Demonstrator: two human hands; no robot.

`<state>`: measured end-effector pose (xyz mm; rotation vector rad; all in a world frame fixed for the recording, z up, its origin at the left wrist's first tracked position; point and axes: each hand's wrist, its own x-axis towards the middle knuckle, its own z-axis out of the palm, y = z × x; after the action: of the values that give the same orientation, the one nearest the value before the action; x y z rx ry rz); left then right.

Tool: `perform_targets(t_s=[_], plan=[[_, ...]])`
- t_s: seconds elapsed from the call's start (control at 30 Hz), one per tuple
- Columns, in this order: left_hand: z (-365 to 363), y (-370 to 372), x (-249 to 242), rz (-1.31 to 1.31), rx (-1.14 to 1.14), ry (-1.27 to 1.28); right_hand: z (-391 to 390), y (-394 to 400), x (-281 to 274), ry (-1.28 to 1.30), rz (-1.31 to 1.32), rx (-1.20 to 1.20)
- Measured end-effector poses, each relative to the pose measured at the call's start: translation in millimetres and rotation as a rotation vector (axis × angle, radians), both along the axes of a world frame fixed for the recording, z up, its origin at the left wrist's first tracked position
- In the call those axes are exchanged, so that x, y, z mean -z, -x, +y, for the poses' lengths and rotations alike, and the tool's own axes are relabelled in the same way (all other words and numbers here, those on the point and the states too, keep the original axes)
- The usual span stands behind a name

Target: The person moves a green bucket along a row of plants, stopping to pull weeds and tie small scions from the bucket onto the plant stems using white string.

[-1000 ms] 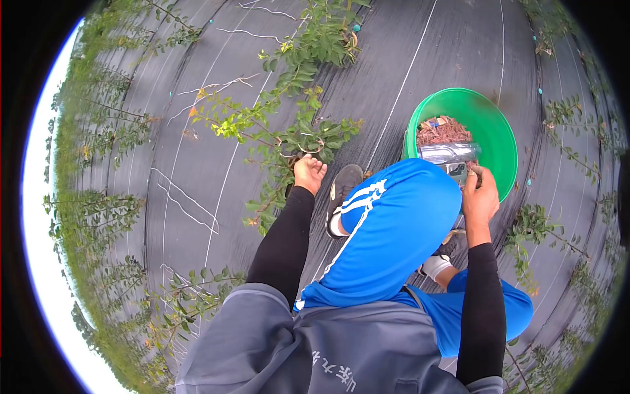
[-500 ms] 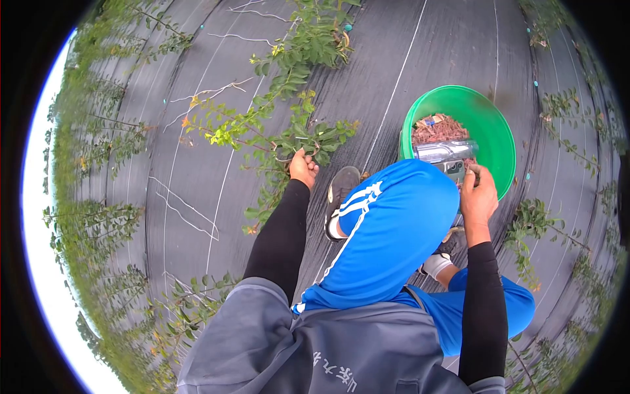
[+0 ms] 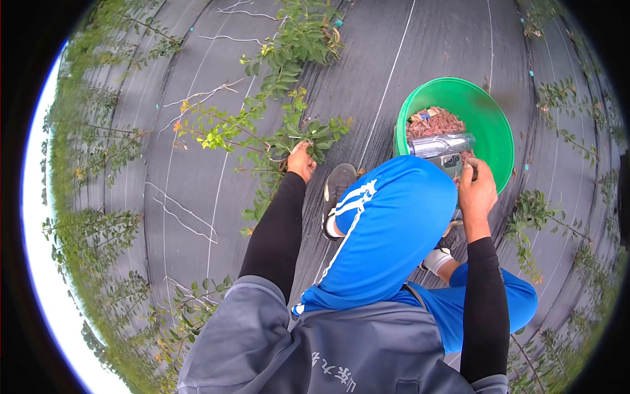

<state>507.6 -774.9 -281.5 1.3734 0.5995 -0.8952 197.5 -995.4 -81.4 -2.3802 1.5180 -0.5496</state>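
- My left hand [image 3: 300, 160] is out in front of me, with my arm stretched long in a black sleeve.
- Its fingers are closed around a thin stem of the leafy plant [image 3: 275, 131], right down among the green leaves.
- The plant lies across the dark ground cloth [image 3: 197, 164]. It has small green leaves and a few yellow ones at the tips.
- My right hand [image 3: 477, 192] is up by the rim of the green bucket [image 3: 499, 131].
- My right fingers are curled tight on a shiny silver tool [image 3: 441, 147]. The tool sticks out to the left over the bucket. I cannot tell what kind of tool it is.
- The bucket sits on the ground just past my knee. There are brown wood chips [image 3: 433, 123] inside it, with a tiny blue bit on top.
- My knee, in blue pants [image 3: 387, 230] with white stripes, is bent up between my two arms.
- My dark shoe [image 3: 336, 190] is flat on the cloth, just below my left hand.
- My white sock [image 3: 434, 260] shows under my right arm.
- White lines run along the cloth.
- More little green plants grow in rows on both sides of me.
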Motion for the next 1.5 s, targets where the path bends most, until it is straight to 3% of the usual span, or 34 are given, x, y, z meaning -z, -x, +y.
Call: perform_targets(t_s=[0.43, 0.57, 0.8, 1.0, 1.3, 1.37, 1.5], plan=[[9.6, -16.3, -1.2, 0.051, 0.241, 0.042, -2.0, -0.1, 1.7, -0.008, 0.010, 0.014], [9.6, -11.8, -2.4, -0.034, 0.228, 0.016, -2.1, 0.0, 2.1, -0.020, 0.008, 0.016], [11.0, -9.9, -1.5, 0.035, 0.274, 0.110, -1.6, 0.3, 3.2, -0.021, -0.007, 0.022], [11.4, -4.5, -1.7, -0.024, 0.181, 0.147, -1.9, 0.8, 3.4, -0.006, -0.003, 0.018], [7.8, 20.1, -1.6, -0.255, -0.186, 0.082, -3.2, 2.3, 5.9, 0.002, -0.003, 0.006], [19.7, 19.7, -5.1, -0.069, -0.273, 0.216, -2.4, 2.3, 4.8, -0.004, -0.009, 0.003], [42.6, 42.4, -11.8, 0.015, -0.454, 0.474, -2.5, 0.8, 4.5, -0.020, -0.007, 0.013]])
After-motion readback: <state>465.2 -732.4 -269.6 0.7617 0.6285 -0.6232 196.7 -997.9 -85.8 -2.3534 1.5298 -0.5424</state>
